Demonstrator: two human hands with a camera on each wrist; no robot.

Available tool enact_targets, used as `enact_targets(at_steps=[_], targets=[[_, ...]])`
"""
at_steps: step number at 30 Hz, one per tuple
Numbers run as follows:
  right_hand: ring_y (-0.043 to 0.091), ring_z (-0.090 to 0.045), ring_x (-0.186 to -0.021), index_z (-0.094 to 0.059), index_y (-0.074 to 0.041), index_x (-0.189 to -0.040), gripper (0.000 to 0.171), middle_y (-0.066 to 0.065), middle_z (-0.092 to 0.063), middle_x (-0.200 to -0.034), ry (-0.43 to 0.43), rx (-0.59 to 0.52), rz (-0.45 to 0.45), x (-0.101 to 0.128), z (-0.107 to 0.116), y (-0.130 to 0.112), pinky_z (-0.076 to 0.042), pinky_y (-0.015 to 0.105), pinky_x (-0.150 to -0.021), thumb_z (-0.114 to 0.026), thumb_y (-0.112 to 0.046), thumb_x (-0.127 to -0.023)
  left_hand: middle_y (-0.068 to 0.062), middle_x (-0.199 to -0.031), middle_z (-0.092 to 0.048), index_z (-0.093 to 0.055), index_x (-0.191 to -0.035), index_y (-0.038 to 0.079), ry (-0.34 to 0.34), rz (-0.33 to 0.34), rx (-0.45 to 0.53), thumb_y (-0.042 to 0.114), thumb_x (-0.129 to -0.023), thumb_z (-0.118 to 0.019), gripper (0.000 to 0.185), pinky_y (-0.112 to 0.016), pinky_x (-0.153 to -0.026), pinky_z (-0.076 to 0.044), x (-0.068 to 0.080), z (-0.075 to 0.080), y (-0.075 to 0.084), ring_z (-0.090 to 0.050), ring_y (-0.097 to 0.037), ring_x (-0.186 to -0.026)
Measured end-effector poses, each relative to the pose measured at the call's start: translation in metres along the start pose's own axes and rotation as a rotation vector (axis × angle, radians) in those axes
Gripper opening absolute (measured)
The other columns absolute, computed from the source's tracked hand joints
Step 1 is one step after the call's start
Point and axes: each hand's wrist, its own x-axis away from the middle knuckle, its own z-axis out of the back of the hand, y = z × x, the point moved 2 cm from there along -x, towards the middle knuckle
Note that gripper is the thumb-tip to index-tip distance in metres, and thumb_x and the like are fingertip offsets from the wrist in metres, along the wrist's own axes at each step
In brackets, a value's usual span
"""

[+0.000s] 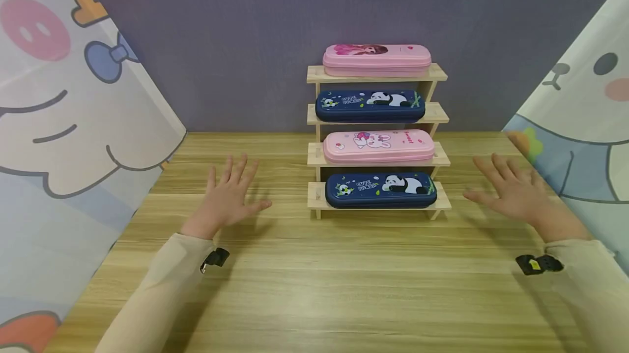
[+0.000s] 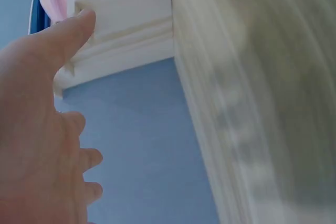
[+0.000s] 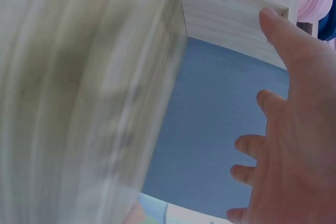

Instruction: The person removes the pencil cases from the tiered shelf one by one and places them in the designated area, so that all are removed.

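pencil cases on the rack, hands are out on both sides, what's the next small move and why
Probably bring the right hand in toward the bottom navy panda case. Both hands are open and hold nothing, the left hand no nearer. That case lies on the lowest step of the wooden rack, at the front, with nothing in the way.

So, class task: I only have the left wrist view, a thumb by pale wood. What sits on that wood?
Observer: A wooden rack holds four pencil cases, one per step.
Operator: Which colours?
Observer: From the top: pink case, navy panda case, pink bunny case, navy panda case.
Operator: Is either hand holding one?
Observer: No. The left hand and right hand are spread open over the table, either side of the rack.
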Motion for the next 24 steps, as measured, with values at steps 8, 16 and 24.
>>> enact_targets(at_steps=[8,16,24], targets=[[0.052,-0.009,-0.128,0.003,-0.019,-0.148,0.089,0.031,-0.012,-0.145,0.033,-0.059,0.061,0.002,-0.011,-0.008,-0.007,0.072,-0.090,-0.051,-0.053,-0.086,-0.010,-0.152,0.009,0.005,-0.148,0.018,0.011,-0.053,0.048,0.072,-0.082,-0.035,0.094,-0.058,-0.102,0.013,-0.002,-0.010,0.017,0.018,-0.029,-0.134],[0.058,-0.022,-0.120,-0.004,-0.015,-0.148,0.086,0.034,-0.025,-0.138,0.040,-0.116,0.139,0.003,-0.021,-0.015,-0.012,0.075,-0.086,-0.055,-0.046,-0.087,-0.014,-0.152,0.002,0.007,-0.147,0.017,0.070,-0.138,0.120,0.069,-0.084,-0.037,0.093,-0.055,-0.106,-0.001,-0.005,-0.018,0.038,0.008,-0.031,-0.137],[0.055,-0.025,-0.120,-0.019,-0.002,-0.145,0.076,0.034,-0.032,-0.135,0.039,-0.222,0.179,0.004,-0.026,-0.019,-0.020,0.067,-0.091,-0.055,-0.039,-0.089,-0.012,-0.152,-0.001,0.010,-0.146,0.017,0.115,-0.221,0.222,0.062,-0.086,-0.043,0.092,-0.050,-0.108,-0.009,-0.009,-0.022,0.064,0.001,-0.029,-0.138]])
